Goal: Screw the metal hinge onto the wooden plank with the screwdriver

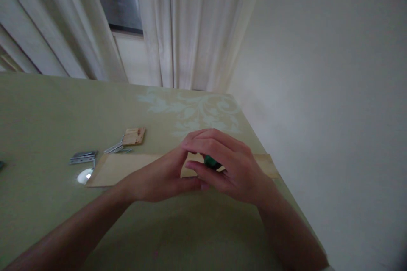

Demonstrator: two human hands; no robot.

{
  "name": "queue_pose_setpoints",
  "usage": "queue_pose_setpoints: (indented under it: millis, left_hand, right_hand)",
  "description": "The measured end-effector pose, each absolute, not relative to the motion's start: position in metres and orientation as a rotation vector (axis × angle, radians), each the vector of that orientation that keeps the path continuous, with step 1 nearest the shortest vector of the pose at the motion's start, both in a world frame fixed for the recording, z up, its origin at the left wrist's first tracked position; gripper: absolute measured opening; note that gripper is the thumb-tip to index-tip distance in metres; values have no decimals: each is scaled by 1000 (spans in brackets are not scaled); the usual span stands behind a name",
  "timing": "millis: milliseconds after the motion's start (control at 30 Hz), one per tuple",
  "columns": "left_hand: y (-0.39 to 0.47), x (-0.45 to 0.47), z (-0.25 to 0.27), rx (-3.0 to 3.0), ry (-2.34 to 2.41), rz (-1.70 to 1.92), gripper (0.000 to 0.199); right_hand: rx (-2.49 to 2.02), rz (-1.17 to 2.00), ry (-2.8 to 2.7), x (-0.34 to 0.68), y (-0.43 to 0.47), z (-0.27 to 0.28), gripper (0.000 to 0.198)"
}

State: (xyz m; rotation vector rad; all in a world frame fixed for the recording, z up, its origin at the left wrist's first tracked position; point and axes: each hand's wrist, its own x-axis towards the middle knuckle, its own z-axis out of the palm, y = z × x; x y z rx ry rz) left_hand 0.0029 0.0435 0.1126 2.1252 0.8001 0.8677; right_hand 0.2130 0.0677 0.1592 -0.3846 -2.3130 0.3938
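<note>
A long, flat wooden board lies across the green tabletop. Over its right part, my left hand curves in with the thumb stretched towards the right hand; its fingertips are partly hidden, and what they pinch is unclear. My right hand curls its fingers and thumb around a green and black object, of which only a small part shows in the palm. The fingers of both hands meet or overlap above the board.
Left of the hands lie a small wooden block, several thin metal pieces and stacked metal hinges. A shiny white round thing touches the board's left end. A wall borders the table's right edge; curtains hang behind.
</note>
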Motion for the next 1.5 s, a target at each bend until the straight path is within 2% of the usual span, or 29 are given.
queue_pose_setpoints:
  millis: [67,133,300,433,567,600,700,733,900,1067,1233,1367,1433,1500]
  left_hand:
    - [43,4,116,2124,775,845,34]
    - [43,4,118,2176,774,765,32]
    - [45,6,111,2132,877,839,55]
    - [46,4,106,2114,856,887,47]
    - [44,4,109,2189,863,785,65]
    - [43,5,110,2164,885,812,63]
    - [44,6,112,2102,912,885,33]
    - [45,5,112,2112,910,867,30]
    - [44,6,111,2161,896,837,50]
    - [44,14,113,2058,825,1003,25]
    - [46,10,107,2038,846,1005,42]
    - [51,11,102,1953,864,1028,26]
    - [56,7,100,1951,878,894,38]
    - [62,0,97,2066,881,693,65]
  right_hand:
    - [-389,385,-2314,213,68,159,26]
    - [-391,390,-2310,214,67,160,26]
    - [-417,399,-2333,214,67,160,25]
    - [-416,371,-2328,214,68,159,24]
    - [-414,369,-2318,214,68,159,23]
    - [-408,368,-2322,214,68,159,23]
    - [-403,352,-2335,213,68,159,22]
    - [-403,346,-2335,213,68,159,22]
    - [-401,326,-2317,212,68,157,21]
    - [-401,310,-2314,212,67,158,23]
    - [-381,329,-2335,209,69,158,22]
    - [-385,391,-2388,213,68,162,32]
    - [-410,475,-2419,218,66,167,40]
    - [-452,582,-2448,225,66,173,44]
